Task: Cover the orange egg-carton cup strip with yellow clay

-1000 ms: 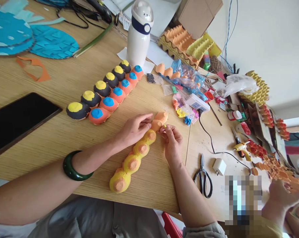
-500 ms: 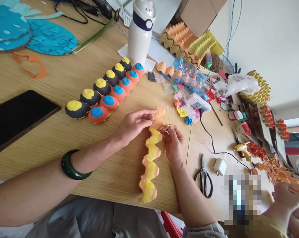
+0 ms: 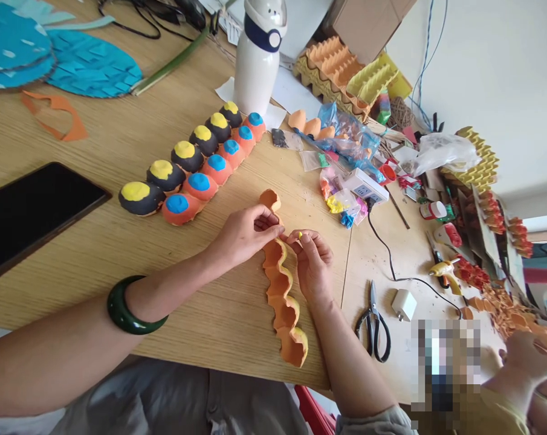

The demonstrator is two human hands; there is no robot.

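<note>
An orange egg carton strip [image 3: 286,307] stands out from the table with its hollow cups facing me and yellow clay along its right edge. My left hand [image 3: 250,232], a green bangle on its wrist, pinches the strip near its upper end; the fingertips partly cover it. Just right of the strip, my right hand [image 3: 315,260] is closed, with a small bit of yellow clay [image 3: 300,235] between thumb and forefinger. Beyond my left hand lie a row of black cups with yellow tops [image 3: 187,155] and a row of orange cups with blue tops [image 3: 216,170].
A phone [image 3: 42,211] lies at left and a white bottle [image 3: 256,72] stands behind the cups. Scissors [image 3: 372,323], a white plug adapter [image 3: 404,304] and a power strip [image 3: 366,185] are at right. A co-worker's hand [image 3: 529,356] is at the far right.
The strip has been turned over, from its yellow outer side to its hollow orange inside. My left hand has moved slightly down along it. My right hand still holds the yellow bit.
</note>
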